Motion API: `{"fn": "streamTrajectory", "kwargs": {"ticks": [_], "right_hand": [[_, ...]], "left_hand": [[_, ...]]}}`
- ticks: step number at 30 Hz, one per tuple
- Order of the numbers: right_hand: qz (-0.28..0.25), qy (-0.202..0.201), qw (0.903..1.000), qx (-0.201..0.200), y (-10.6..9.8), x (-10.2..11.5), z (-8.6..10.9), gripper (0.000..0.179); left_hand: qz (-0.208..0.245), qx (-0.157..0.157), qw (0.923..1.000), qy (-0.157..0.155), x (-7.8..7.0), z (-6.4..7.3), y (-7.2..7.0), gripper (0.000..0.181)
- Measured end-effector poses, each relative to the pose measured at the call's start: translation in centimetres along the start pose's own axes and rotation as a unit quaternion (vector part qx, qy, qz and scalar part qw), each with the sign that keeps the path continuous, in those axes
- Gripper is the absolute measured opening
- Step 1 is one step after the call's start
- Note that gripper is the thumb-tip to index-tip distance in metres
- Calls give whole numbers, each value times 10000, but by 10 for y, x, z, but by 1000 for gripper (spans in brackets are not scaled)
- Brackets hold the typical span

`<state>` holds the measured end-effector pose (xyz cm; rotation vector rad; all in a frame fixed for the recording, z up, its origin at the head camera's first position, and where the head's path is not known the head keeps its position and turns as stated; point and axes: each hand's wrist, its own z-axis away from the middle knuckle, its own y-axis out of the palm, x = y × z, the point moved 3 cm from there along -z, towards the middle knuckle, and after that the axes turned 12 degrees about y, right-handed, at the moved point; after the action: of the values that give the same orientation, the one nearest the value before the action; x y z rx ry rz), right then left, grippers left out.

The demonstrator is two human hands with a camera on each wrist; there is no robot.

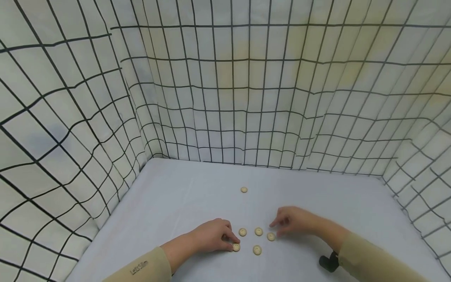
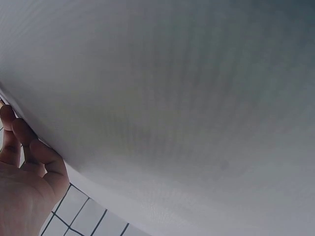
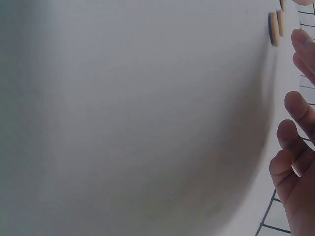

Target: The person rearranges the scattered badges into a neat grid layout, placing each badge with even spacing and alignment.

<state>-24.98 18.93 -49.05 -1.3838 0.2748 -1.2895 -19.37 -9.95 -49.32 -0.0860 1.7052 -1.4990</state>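
My left hand pinches a round beige button between thumb and index finger, low at the white tabletop. In the left wrist view the left hand shows curled fingers at the cloth, with the button hidden. My right hand hovers just beside another beige button, thumb and index apart, holding nothing. Loosely bent fingers of the right hand appear in the right wrist view, below flat button edges. Between the hands lie more buttons: one, one and one nearer.
Farther back on the white tabletop lies a single button. White walls with a black grid enclose the table at the back and both sides. A black device sits at the right wrist.
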Motion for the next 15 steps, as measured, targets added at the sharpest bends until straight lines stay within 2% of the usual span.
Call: {"fn": "streamTrajectory", "kwargs": {"ticks": [5, 9, 15], "right_hand": [[11, 16, 9999, 114, 8, -2, 0, 25], [25, 185, 9996, 232, 12, -2, 0, 26], [157, 257, 9993, 227, 14, 0, -1, 26]], "left_hand": [[13, 12, 10000, 15, -3, 0, -2, 24], [36, -11, 10000, 25, -4, -1, -3, 24], [84, 5, 10000, 29, -3, -1, -2, 24]]}}
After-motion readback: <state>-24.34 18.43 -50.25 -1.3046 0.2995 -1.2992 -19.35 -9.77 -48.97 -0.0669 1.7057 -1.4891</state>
